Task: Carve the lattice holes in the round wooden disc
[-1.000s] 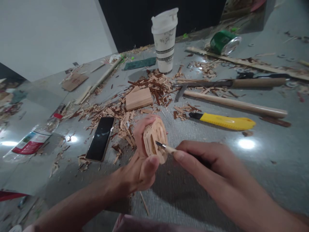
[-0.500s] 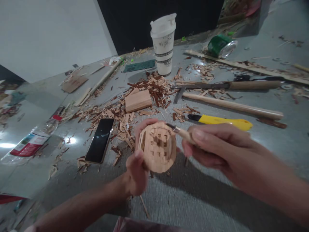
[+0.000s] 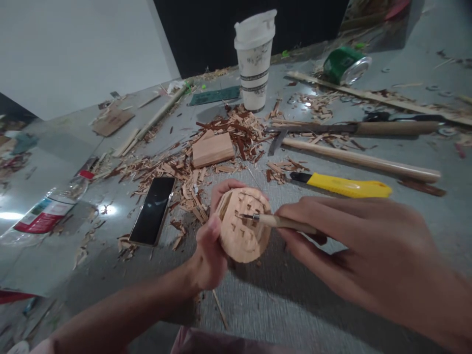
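A round wooden piece [image 3: 243, 246] with several small square notches cut in its face is held tilted toward me. My left hand [image 3: 212, 246] is closed around its left side, thumb at the front edge and fingers behind. Between the thumb and fingers of my right hand [image 3: 342, 241] is a carving knife [image 3: 273, 220] with a slim pale wooden handle. Its short metal tip touches the face of the piece, among the notches. Beyond both hands, a rectangular wood block [image 3: 213, 150] lies on a heap of wood shavings [image 3: 243, 125].
A phone [image 3: 153, 211] and a plastic bottle [image 3: 47, 211] lie on the left. To the right are a yellow utility knife [image 3: 346, 186], a hammer [image 3: 361, 160] and a long-handled tool [image 3: 394, 129]. A paper cup [image 3: 255, 64] stands behind, near a green can [image 3: 344, 66].
The carving knife has moved from the top right rim of the wooden piece to the notches in its face. My right hand has turned, and the piece has rotated slightly.
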